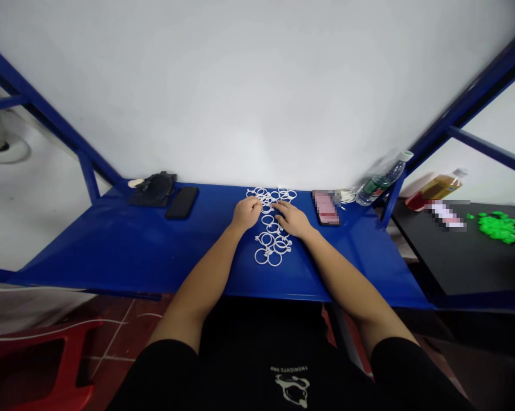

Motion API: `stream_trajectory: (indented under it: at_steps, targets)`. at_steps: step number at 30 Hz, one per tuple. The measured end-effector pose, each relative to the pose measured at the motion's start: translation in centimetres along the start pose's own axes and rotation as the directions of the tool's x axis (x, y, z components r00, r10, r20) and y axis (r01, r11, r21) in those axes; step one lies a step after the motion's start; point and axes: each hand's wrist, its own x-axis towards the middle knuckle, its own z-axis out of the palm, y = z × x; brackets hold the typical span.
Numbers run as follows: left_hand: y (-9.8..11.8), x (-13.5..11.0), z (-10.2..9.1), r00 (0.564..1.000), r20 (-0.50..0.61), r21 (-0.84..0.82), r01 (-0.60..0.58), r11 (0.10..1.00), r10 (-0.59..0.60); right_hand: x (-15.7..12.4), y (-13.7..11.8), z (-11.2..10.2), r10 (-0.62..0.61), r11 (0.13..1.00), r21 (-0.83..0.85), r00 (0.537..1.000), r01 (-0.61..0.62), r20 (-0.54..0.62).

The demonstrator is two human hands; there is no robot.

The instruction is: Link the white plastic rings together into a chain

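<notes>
Several white plastic rings (272, 240) lie in a loose pile on the blue table (124, 245), stretching from the back wall toward me. My left hand (246, 212) rests at the pile's left side with its fingers curled and pinched on a white ring. My right hand (292, 219) lies on the rings at the right side, fingers stretched forward and flat over them.
A black phone (182, 202) and a dark pouch (153, 189) lie at the back left. A phone with a red case (325, 206) and a lying clear bottle (381, 178) are at the back right. Green pieces (502, 226) sit on a black table to the right.
</notes>
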Motion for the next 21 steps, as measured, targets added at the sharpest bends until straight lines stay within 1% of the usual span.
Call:
stream_trajectory:
  at_steps: [3, 6, 9, 12, 13, 15, 16, 18, 19, 21]
  targets:
    - [-0.3, 0.0, 0.0, 1.000, 0.025, -0.040, -0.017, 0.999, 0.018, 0.0, -0.2, 0.1, -0.033, 0.998, -0.047, 0.996, 0.037, 0.083]
    - [0.1, -0.1, -0.3, 0.998, 0.059, -0.081, -0.026, 0.996, 0.031, -0.2, -0.4, -0.1, -0.060, 0.997, -0.042, 0.994, 0.064, 0.090]
    - [1.1, -0.4, -0.7, 0.994, 0.096, -0.130, -0.031, 0.991, 0.044, -0.4, -0.3, -0.4, -0.069, 0.997, -0.015, 0.995, 0.070, 0.077]
    - [2.7, -1.0, -1.0, 0.991, 0.126, -0.220, -0.026, 0.975, 0.055, -0.6, -0.1, -0.6, -0.068, 0.998, 0.011, 0.995, 0.068, 0.071]
    - [3.2, -1.2, -1.1, 0.986, 0.159, -0.252, -0.014, 0.968, 0.056, -0.6, -0.1, -0.7, -0.065, 0.998, 0.021, 0.996, 0.064, 0.065]
    - [4.2, -1.7, -1.2, 0.962, 0.265, -0.284, 0.011, 0.959, 0.067, -0.7, -0.1, -0.8, -0.064, 0.997, 0.049, 0.996, 0.061, 0.056]
    - [4.6, -1.9, -1.3, 0.941, 0.327, -0.279, 0.011, 0.960, 0.085, -0.7, -0.1, -0.8, -0.061, 0.996, 0.065, 0.997, 0.058, 0.052]
    - [5.4, -2.2, -1.3, 0.907, 0.406, -0.236, -0.014, 0.972, 0.112, -0.8, 0.0, -0.8, -0.045, 0.995, 0.091, 0.998, 0.041, 0.039]
    - [5.6, -2.3, -1.2, 0.895, 0.430, -0.207, -0.031, 0.978, 0.120, -0.8, 0.0, -0.7, -0.034, 0.995, 0.100, 0.999, 0.030, 0.031]
    - [6.0, -2.3, -1.0, 0.890, 0.440, -0.149, -0.063, 0.987, 0.123, -0.8, 0.1, -0.7, -0.023, 0.993, 0.113, 1.000, 0.021, 0.016]
